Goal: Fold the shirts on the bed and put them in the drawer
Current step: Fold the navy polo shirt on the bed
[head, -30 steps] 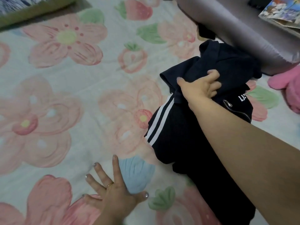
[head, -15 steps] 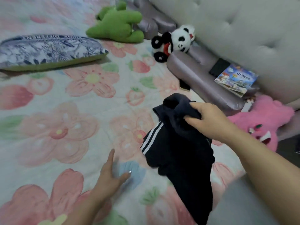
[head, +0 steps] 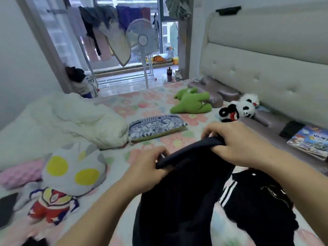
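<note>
**Inspector:** Position of the dark shirt (head: 177,201)?

**Assistant:** Held up above the bed (head: 150,103), near centre. Its upper edge is stretched between the person's two hands, and the rest hangs down toward the near side.

**Inspector:** The left hand (head: 147,167)?

**Assistant:** Its fingers (head: 158,152) are curled over the left end of that edge and grip it. The cloth comes out just to their right.

**Inspector:** The right hand (head: 237,144)?

**Assistant:** It grips the right end, higher and farther away. Its fingers (head: 212,129) wrap over the bunched fold.

**Inspector:** Anything else on the bed?

**Assistant:** A striped dark garment (head: 257,201) lies flat to the right of the hanging shirt, below the right forearm. Beyond the hands are a patterned pillow (head: 156,126), a green plush toy (head: 191,103) and a panda toy (head: 239,110) near the headboard (head: 266,68). A white quilt (head: 79,118) is heaped at the far left.
</note>
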Action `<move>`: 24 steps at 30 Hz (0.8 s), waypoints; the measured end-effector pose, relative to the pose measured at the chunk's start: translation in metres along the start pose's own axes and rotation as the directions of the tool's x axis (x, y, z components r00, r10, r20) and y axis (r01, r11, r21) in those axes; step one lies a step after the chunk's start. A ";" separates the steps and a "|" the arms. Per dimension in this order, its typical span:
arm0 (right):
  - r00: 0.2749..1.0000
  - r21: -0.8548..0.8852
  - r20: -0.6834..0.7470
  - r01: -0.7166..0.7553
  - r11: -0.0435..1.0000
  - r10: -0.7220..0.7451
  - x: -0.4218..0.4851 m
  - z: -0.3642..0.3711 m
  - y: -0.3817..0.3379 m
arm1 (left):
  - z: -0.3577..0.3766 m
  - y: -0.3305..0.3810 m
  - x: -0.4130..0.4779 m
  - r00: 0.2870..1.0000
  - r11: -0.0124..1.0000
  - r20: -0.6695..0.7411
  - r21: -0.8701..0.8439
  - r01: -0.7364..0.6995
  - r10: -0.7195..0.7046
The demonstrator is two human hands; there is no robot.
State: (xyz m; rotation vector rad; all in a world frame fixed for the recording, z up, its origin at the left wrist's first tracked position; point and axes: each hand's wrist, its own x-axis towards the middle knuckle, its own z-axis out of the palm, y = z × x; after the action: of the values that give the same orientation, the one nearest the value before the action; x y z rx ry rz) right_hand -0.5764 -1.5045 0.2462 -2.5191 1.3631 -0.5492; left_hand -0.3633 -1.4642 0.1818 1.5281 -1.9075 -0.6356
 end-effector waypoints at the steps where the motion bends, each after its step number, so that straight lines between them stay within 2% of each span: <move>1: 0.999 -0.005 -0.048 -0.015 1.000 0.014 0.004 -0.004 -0.008 | -0.023 -0.004 -0.009 0.997 0.997 -0.054 0.054 0.055 -0.052; 5: 0.982 -0.001 -0.171 -0.085 0.996 0.083 0.017 -0.018 -0.030 | -0.105 -0.014 -0.047 0.963 0.924 -0.211 0.307 0.228 -0.167; 10: 0.975 0.106 -0.117 -0.176 0.979 0.188 0.032 -0.028 -0.051 | -0.167 0.006 -0.069 0.885 0.875 -0.380 0.285 0.390 -0.270; 11: 0.974 0.154 -0.108 -0.182 0.971 0.200 0.034 -0.030 -0.057 | -0.176 0.010 -0.070 0.867 0.847 -0.417 0.323 0.421 -0.272; 13: 0.969 0.259 -0.089 -0.201 0.945 0.231 0.037 -0.034 -0.065 | -0.192 0.018 -0.073 0.834 0.704 -0.467 0.484 0.519 -0.294; 14: 0.965 0.303 -0.075 -0.216 0.928 0.250 0.038 -0.037 -0.069 | -0.198 0.021 -0.075 0.823 0.662 -0.459 0.506 0.552 -0.335; 15: 0.962 0.348 -0.048 -0.238 0.907 0.270 0.037 -0.039 -0.072 | -0.201 0.023 -0.078 0.823 0.696 -0.403 0.451 0.559 -0.401; 16: 0.957 0.398 -0.006 -0.262 0.879 0.288 0.035 -0.040 -0.076 | -0.201 0.027 -0.080 0.829 0.777 -0.304 0.302 0.552 -0.470; 17: 0.954 0.449 0.047 -0.285 0.847 0.296 0.033 -0.039 -0.079 | -0.198 0.032 -0.084 0.836 0.840 -0.197 0.088 0.536 -0.513; 18: 0.953 0.491 0.093 -0.297 0.819 0.290 0.029 -0.036 -0.084 | -0.194 0.037 -0.087 0.844 0.849 -0.110 -0.143 0.509 -0.524; 19: 0.955 0.526 0.124 -0.295 0.797 0.271 0.025 -0.033 -0.088 | -0.188 0.042 -0.089 0.861 0.811 -0.049 -0.365 0.457 -0.507; 21: 0.961 0.613 0.142 -0.274 0.741 0.238 0.018 -0.024 -0.097 | -0.171 0.050 -0.088 0.902 0.645 0.003 -0.698 0.312 -0.432; 23: 0.971 0.725 0.104 -0.222 0.652 0.215 0.011 -0.015 -0.107 | -0.148 0.059 -0.082 0.942 0.493 0.017 -0.849 0.191 -0.336; 24: 0.974 0.768 0.065 -0.187 0.612 0.216 0.007 -0.012 -0.113 | -0.136 0.062 -0.079 0.949 0.472 0.022 -0.864 0.176 -0.314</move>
State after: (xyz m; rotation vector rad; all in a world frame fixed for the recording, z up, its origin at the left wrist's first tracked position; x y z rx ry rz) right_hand -0.4924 -1.4493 0.3002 -1.6285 1.0624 -0.8976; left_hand -0.2965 -1.3732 0.3079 1.0918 -0.9271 -1.3279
